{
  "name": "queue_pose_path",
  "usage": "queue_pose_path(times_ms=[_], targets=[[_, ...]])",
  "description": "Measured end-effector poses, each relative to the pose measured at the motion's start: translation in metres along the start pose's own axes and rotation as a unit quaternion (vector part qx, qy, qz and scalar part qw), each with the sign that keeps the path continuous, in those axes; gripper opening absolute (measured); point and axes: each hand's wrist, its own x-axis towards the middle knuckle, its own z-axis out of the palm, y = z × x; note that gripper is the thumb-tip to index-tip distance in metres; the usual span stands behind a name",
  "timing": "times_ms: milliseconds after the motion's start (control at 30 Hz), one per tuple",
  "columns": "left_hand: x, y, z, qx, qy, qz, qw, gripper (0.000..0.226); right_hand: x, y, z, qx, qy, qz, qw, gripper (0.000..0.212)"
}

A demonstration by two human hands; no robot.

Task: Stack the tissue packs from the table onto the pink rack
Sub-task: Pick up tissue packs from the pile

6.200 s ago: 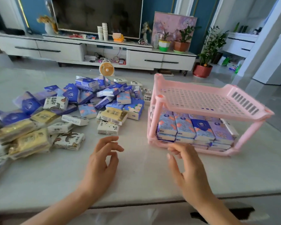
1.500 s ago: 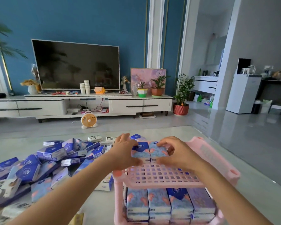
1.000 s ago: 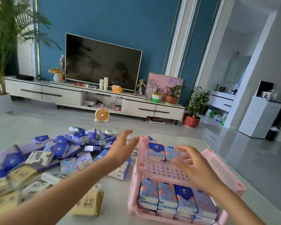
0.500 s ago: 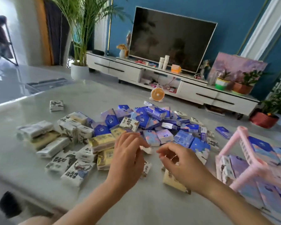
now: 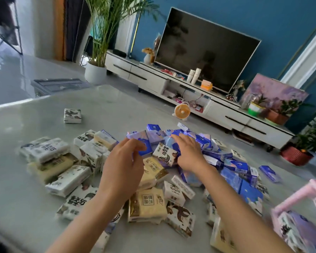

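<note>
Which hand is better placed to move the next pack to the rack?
Probably right: the right hand lies on the blue packs, the pink rack stands on that side, the left hand farther off.

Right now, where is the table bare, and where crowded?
Bare: far-left table around the lone white pack, and the near-left corner. Crowded: the tissue pile under the left hand and right hand, up to the pink rack.

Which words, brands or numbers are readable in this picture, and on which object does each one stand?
"原木纯品" (probably; slightly blurred): framed label on the yellow tissue pack nearest the camera.
Large black brush characters on the white packs: too blurred to read with certainty.
Small print on the blue packs: too small and blurred to read.
No numbers or signs are readable elsewhere.
</note>
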Motion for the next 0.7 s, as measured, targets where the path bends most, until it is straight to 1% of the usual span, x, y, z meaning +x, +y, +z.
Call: queue_pose_path(times_ms=[33,67,100,133,200,267,333,367,400,433,467,500,533,567,600,633,667,700], targets=[[0.001,-0.001,-0.001,0.001,-0.007,-0.004,1.0,0.024,0.007,0.006,0.002,-0.025,-0.047,0.003,0.999,0.079],[0.003,-0.001,-0.003,0.005,-0.014,-0.005,1.0,0.024,0.012,0.01,0.003,-0.02,-0.079,0.011,0.997,0.082],[0.005,-0.001,-0.004,0.006,-0.019,-0.005,1.0,0.024,0.014,0.012,0.005,-0.004,-0.089,0.019,0.996,0.082],[0.007,-0.002,-0.005,0.008,-0.02,-0.003,1.0,0.024,0.014,0.014,0.006,0.006,-0.078,0.023,0.997,0.08],[0.01,-0.003,-0.008,0.001,-0.023,-0.007,1.0,0.023,0.007,0.015,0.007,-0.02,-0.022,0.017,0.999,0.074],[0.011,-0.001,-0.008,-0.027,-0.029,-0.017,0.999,0.021,-0.006,0.014,0.003,-0.027,0.074,0.034,0.996,0.068],[0.008,0.003,-0.008,-0.11,-0.042,-0.054,0.992,0.01,-0.021,0.005,-0.008,0.064,0.189,0.05,0.979,0.059],[0.007,0.007,-0.008,-0.183,-0.066,-0.094,0.976,0.011,-0.028,-0.003,-0.014,0.132,0.229,0.038,0.964,0.054],[0.005,0.011,-0.008,-0.274,-0.097,-0.139,0.947,0.032,-0.038,-0.014,-0.022,0.203,0.246,0.011,0.948,0.049],[0.003,0.013,-0.006,-0.363,-0.127,-0.187,0.904,0.05,-0.05,-0.028,-0.028,0.26,0.242,-0.026,0.935,0.047],[0.001,0.017,-0.006,-0.42,-0.152,-0.225,0.866,0.058,-0.063,-0.044,-0.033,0.292,0.223,-0.072,0.927,0.047],[-0.001,0.021,-0.007,-0.455,-0.165,-0.249,0.839,0.055,-0.076,-0.061,-0.036,0.287,0.198,-0.119,0.929,0.048],[-0.002,0.023,-0.008,-0.477,-0.165,-0.265,0.822,0.045,-0.085,-0.074,-0.037,0.26,0.166,-0.155,0.939,0.051],[-0.002,0.023,-0.007,-0.497,-0.141,-0.287,0.807,0.033,-0.09,-0.083,-0.038,0.238,0.127,-0.182,0.946,0.055],[0.0,0.021,-0.009,-0.513,-0.103,-0.306,0.795,0.024,-0.088,-0.086,-0.039,0.238,0.075,-0.194,0.949,0.058],[0.002,0.017,-0.01,-0.517,-0.067,-0.32,0.791,0.018,-0.082,-0.086,-0.042,0.282,0.009,-0.191,0.94,0.056],[0.005,0.011,-0.012,-0.508,-0.039,-0.327,0.796,0.015,-0.074,-0.086,-0.047,0.366,-0.044,-0.167,0.914,0.047],[0.009,0.006,-0.015,-0.496,-0.017,-0.332,0.802,0.012,-0.06,-0.082,-0.047,0.449,-0.056,-0.126,0.883,0.034]])
